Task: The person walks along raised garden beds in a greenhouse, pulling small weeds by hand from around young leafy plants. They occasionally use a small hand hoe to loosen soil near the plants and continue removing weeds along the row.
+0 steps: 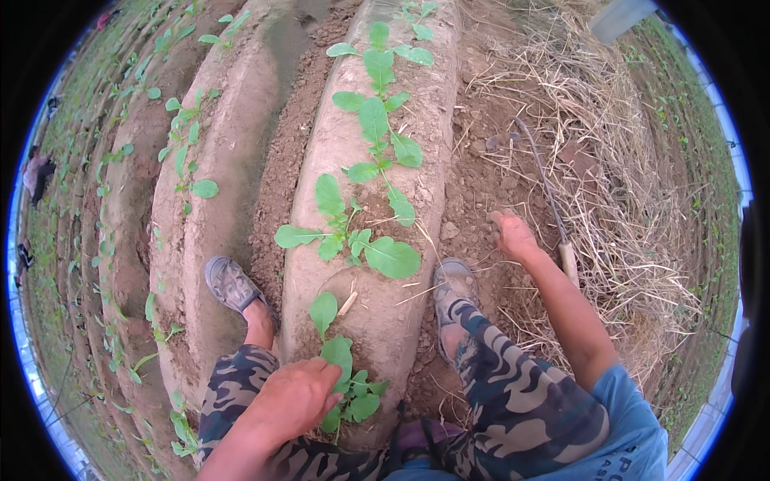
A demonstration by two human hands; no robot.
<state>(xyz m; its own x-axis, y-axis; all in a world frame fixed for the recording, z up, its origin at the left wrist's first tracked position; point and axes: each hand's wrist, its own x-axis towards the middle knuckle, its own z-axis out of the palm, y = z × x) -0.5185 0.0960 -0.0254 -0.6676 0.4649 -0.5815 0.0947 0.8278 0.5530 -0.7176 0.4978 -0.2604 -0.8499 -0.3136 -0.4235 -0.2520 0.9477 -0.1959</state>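
Note:
My left hand [307, 391] touches the leaves of a young leafy plant [364, 400] low on the soil bed; its fingers are partly hidden, so a grip on a leaf cannot be told. My right hand [514, 234] is over the furrow soil right of the bed, with its fingertips down near the clods. Just right of it lies a thin, curved metal tool with a wooden handle [568, 264], which the hand does not touch. Ahead of my left hand, a larger leafy plant [340, 231] grows on the bed, with more plants in line beyond it.
Dry straw [637, 240] covers the ground at the right. My shoes stand in the furrows, the left shoe [234, 285] and the right shoe [454, 288] on either side of the bed [361, 294]. More planted rows run at the left, with people far off at the edge.

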